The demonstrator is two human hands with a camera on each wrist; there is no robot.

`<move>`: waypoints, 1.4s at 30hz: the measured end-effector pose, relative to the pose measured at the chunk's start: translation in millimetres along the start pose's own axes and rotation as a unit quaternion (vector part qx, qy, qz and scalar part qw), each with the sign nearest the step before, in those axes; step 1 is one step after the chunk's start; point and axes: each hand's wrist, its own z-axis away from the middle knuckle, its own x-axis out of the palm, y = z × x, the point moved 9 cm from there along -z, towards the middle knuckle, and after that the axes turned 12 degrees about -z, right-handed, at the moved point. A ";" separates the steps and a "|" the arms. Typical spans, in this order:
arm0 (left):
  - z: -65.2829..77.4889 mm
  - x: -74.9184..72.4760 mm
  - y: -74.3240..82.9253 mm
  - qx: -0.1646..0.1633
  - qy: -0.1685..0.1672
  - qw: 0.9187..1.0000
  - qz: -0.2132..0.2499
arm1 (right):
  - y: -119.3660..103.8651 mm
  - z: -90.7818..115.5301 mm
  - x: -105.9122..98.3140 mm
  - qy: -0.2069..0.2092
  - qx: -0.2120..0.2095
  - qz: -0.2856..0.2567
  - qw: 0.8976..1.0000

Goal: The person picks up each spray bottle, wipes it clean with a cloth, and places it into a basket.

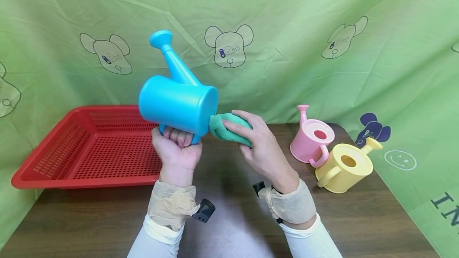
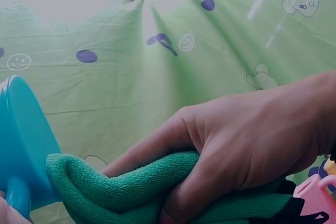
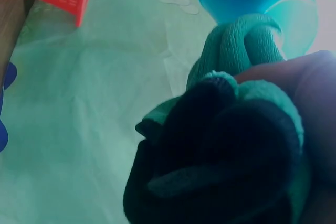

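A blue watering can [image 1: 172, 102] is held tipped on its side above the table, its spout pointing up and its base facing right. My left hand [image 1: 177, 150] grips its handle from below, fingers curled round it. In my right hand [image 1: 263, 146] is a folded green cloth [image 1: 229, 128], pinched between thumb and fingers. The cloth's front end meets the can's base near its lower edge. In the left wrist view the cloth [image 2: 121, 187] also touches the blue base [image 2: 31, 135]. Seen from the right wrist, the bunched cloth [image 3: 236, 51] hides most of the fingers.
A red perforated basket [image 1: 118, 154] stands on the left of the brown wooden table [image 1: 229, 210]. Upright at the right are a pink watering can [image 1: 310, 140] and a yellow watering can [image 1: 344, 168], close together. A green printed curtain [image 1: 287, 51] hangs behind the table.
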 end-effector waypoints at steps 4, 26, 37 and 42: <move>0.2 -0.4 3.3 0.010 0.001 1.000 -0.003 | -6.3 -0.2 3.8 -0.023 -0.018 -0.005 1.000; 0.7 6.4 17.6 0.095 -0.035 0.993 -0.065 | -22.5 0.7 9.1 -0.054 -0.064 -0.023 0.996; 1.5 9.6 22.2 0.122 -0.038 0.988 -0.082 | -27.0 -0.6 5.4 -0.042 -0.070 -0.033 0.996; 1.8 13.4 24.0 0.137 -0.052 0.985 -0.094 | -27.5 -1.9 1.6 -0.025 -0.058 -0.039 0.997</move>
